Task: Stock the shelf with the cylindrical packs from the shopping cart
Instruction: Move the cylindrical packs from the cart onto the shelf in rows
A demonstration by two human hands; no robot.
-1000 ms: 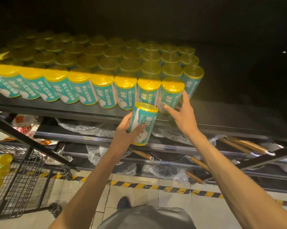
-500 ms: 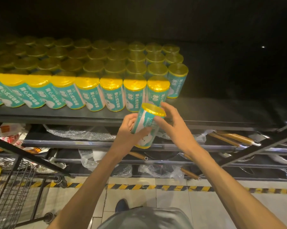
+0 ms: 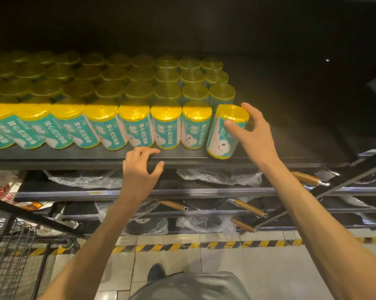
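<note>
Several teal cylindrical packs with yellow tops (image 3: 165, 126) stand in rows on the dark shelf (image 3: 280, 146). One more pack (image 3: 222, 137) stands tilted at the right end of the front row, at the shelf's front edge. My right hand (image 3: 255, 133) grips its upper part, thumb on the front and fingers behind the yellow top. My left hand (image 3: 140, 169) hovers empty just below the shelf lip, fingers curled apart. The wire shopping cart (image 3: 11, 245) is at the lower left.
The shelf's right part is bare and dark. Lower shelves hold pans with wooden handles (image 3: 248, 207) and bubble-wrapped goods (image 3: 219, 176). A black-and-yellow striped tape line (image 3: 204, 245) runs along the tiled floor. My shoe (image 3: 155, 272) shows below.
The pack passed from my left hand to my right and went up onto the shelf at the row's right end. My left hand let go and dropped below the shelf edge.
</note>
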